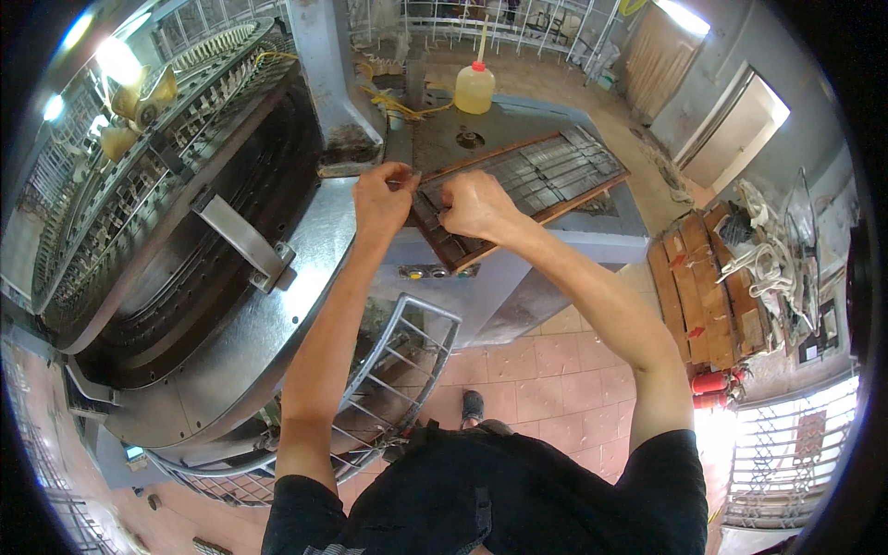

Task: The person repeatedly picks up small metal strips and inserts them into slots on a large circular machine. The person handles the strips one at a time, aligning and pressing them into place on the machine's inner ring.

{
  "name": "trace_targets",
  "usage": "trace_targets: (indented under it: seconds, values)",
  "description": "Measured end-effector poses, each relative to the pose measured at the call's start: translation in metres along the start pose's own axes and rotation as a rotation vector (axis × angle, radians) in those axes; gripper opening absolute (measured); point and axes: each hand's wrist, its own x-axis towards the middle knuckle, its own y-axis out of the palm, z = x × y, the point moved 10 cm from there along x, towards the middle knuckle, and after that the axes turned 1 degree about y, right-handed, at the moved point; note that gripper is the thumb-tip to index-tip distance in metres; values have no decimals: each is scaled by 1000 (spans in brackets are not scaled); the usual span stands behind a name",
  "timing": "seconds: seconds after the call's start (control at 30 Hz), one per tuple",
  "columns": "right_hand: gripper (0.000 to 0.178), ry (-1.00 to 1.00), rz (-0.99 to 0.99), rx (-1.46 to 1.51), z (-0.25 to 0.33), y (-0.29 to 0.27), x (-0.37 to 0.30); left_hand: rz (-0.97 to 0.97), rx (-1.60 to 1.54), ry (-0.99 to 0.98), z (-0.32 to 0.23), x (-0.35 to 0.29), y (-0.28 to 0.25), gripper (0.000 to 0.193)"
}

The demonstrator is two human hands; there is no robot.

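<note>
My left hand [382,202] is raised beside the left end of a wood-framed tray [575,204]. Its thumb and forefinger are pinched on a small thing, too small to name. Over that same end of the tray, my right hand [477,207] is curled closed with its fingers turned down; whatever it may hold is hidden. Thin dark metal pieces [555,171] lie in rows in the tray, which rests at a slant on a grey machine table [425,139].
A large round knitting machine [176,222] with a steel rim fills the left. Behind the tray stands a plastic bottle [474,90] of yellowish liquid. Push buttons [438,273] sit below the table edge. Wooden crates [708,291] and red fire extinguishers [710,384] are at right.
</note>
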Motion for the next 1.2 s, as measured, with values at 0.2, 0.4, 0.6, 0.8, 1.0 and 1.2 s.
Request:
trace_targets:
  seconds: [0.2,0.4,0.6,0.8,1.0,1.2]
  values:
    - [21,60,-44,9,-1,-7,-4,-13,-114,-11,2,-1,3,27]
    - [22,-199,-345,51,38,-47,-25,98,-895,-261,6,-8,50,57]
    - [25,-224,-355,281,78,-76,-49,36,-1017,-191,-28,-21,5,48]
    - [22,188,56,1032,63,-22,-78,-15,-1154,-229,-38,-54,-46,50]
    - [12,126,98,1204,84,14,-102,-85,-1044,-254,-37,-126,-64,46]
    - [19,-71,139,1211,92,73,-151,-217,-928,-284,-11,-209,-74,34]
